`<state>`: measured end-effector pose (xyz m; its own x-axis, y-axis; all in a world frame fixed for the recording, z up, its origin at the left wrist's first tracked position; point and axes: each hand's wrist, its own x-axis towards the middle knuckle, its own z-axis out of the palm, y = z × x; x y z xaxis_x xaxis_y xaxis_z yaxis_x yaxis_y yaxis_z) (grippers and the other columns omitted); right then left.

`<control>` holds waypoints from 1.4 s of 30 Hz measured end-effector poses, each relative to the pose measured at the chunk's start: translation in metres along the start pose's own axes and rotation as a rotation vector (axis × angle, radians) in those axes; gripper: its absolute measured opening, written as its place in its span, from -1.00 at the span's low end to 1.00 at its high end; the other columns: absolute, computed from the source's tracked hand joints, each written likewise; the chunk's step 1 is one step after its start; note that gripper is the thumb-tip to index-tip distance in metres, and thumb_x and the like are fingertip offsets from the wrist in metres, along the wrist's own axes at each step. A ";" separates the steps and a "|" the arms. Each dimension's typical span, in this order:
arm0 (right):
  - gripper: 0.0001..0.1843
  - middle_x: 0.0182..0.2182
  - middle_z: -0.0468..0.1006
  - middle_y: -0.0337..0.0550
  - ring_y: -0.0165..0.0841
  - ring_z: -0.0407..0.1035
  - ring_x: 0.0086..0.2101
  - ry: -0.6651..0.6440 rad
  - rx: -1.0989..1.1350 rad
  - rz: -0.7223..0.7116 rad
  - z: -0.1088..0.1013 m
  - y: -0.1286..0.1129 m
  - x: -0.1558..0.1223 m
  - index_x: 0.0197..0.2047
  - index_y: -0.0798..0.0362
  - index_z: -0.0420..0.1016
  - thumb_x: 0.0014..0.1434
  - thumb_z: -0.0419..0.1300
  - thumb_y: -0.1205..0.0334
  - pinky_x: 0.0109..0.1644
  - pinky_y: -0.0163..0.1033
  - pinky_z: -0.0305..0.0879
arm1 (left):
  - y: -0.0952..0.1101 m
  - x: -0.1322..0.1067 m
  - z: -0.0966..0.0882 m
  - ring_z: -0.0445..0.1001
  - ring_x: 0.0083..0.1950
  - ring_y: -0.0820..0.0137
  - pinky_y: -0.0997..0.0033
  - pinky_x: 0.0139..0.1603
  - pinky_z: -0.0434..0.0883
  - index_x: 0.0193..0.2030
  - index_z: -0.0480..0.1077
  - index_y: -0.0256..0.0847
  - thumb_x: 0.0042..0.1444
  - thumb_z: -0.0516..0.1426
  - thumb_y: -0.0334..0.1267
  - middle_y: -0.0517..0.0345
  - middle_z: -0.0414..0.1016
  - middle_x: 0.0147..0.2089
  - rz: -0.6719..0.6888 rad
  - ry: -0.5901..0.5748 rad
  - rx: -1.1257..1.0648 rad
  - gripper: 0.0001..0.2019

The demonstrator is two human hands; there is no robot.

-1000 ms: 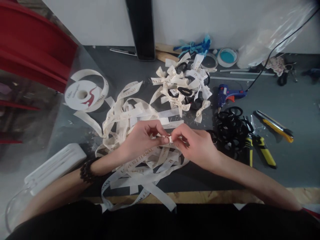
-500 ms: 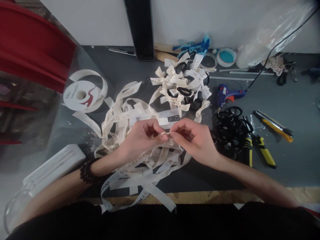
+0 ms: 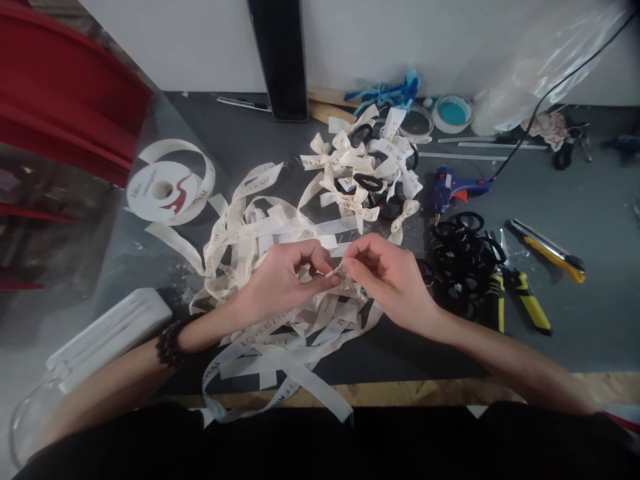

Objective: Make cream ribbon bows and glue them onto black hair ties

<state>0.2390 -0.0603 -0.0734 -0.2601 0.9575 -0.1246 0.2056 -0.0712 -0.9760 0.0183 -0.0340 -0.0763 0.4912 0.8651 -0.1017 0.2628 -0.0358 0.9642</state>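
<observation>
My left hand [image 3: 285, 273] and my right hand [image 3: 393, 277] meet over a heap of cream ribbon [image 3: 280, 357] printed with lettering. Between the fingertips of both hands is a small gathered piece of ribbon [image 3: 337, 269], pinched from either side; the fingers hide most of it. Beyond the hands lies a cluster of ribbon bows [image 3: 345, 157], some with black hair ties [image 3: 369, 182] among them. A ribbon spool [image 3: 145, 193] with loose turns lies at the left of the table.
A blue glue gun [image 3: 453, 190] lies at the right above a pile of black hair ties [image 3: 463, 263]. Yellow-handled pliers [image 3: 530, 303] and a yellow utility knife [image 3: 547, 250] are farther right. A phone [image 3: 283, 67] leans at the back; a white power strip [image 3: 110, 340] is at the left.
My left thumb and fingers have shifted slightly along the small ribbon piece, and my right fingertips have lifted a little. Everything else stays in place.
</observation>
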 end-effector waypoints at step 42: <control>-0.71 -0.09 0.53 -0.24 -0.40 0.51 -0.17 -0.014 0.105 -0.191 0.004 0.008 0.001 0.01 -0.09 0.44 0.28 0.37 0.33 -0.01 -0.23 0.55 | 0.009 -0.001 0.000 0.41 -0.37 0.52 0.51 -0.29 0.38 -0.39 0.38 -0.20 0.19 0.39 -0.31 0.27 0.48 -0.42 -0.286 0.063 -0.547 -0.73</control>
<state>0.2366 -0.0610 -0.0818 -0.2984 0.9524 0.0627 0.0517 0.0817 -0.9953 0.0202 -0.0357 -0.0676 0.4102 0.8310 -0.3756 -0.0952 0.4487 0.8886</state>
